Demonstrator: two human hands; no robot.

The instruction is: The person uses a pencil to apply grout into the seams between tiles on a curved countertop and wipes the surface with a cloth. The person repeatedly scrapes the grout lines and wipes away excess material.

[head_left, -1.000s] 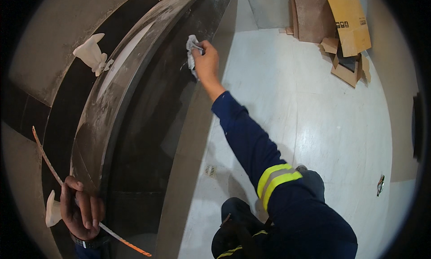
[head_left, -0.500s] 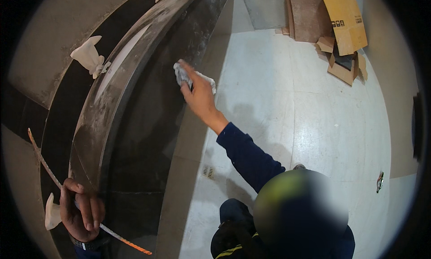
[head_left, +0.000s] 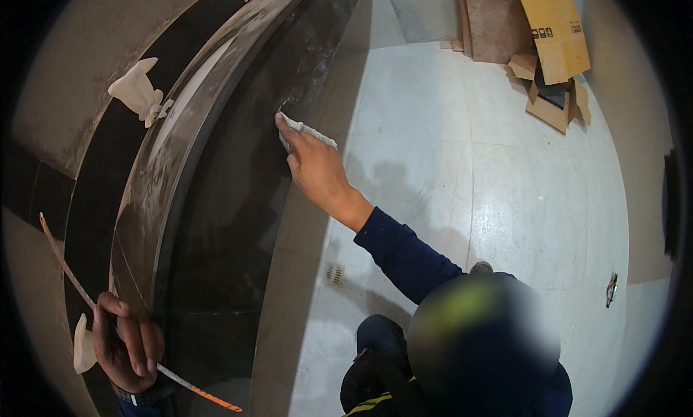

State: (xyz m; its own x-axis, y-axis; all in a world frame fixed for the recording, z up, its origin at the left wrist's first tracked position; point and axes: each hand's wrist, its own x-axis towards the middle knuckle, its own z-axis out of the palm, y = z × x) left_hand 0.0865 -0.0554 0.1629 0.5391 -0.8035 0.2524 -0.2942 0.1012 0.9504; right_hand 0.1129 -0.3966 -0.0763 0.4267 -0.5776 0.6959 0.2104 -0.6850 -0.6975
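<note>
At the lower left, my left hand (head_left: pixel 128 343) is closed around a thin, long stick (head_left: pixel 66 267) with worn orange ends. The stick sticks out on both sides of my fist, slanting from upper left to lower right. Beneath the hand are a dark, dusty ledge (head_left: pixel 133 254) and a white piece (head_left: pixel 84 345), partly hidden beside my fingers. My right hand is out of view. In the middle, a co-worker's hand (head_left: pixel 321 170) presses a white cloth (head_left: pixel 312 133) against the dark polished panel (head_left: pixel 224 222) below the ledge.
The co-worker (head_left: pixel 390 377) crouches at the lower right, in a navy sleeve. Another white piece (head_left: pixel 133 88) stands on the black strip at upper left. Cardboard and a yellow box (head_left: pixel 559 38) lean at the far right. The pale floor (head_left: pixel 534 186) has a small drain grate (head_left: pixel 333 275).
The co-worker's hand has shifted slightly on the panel, covering the cloth differently, its index finger now at the cloth's upper edge. My left hand and the stick have drifted a little left.
</note>
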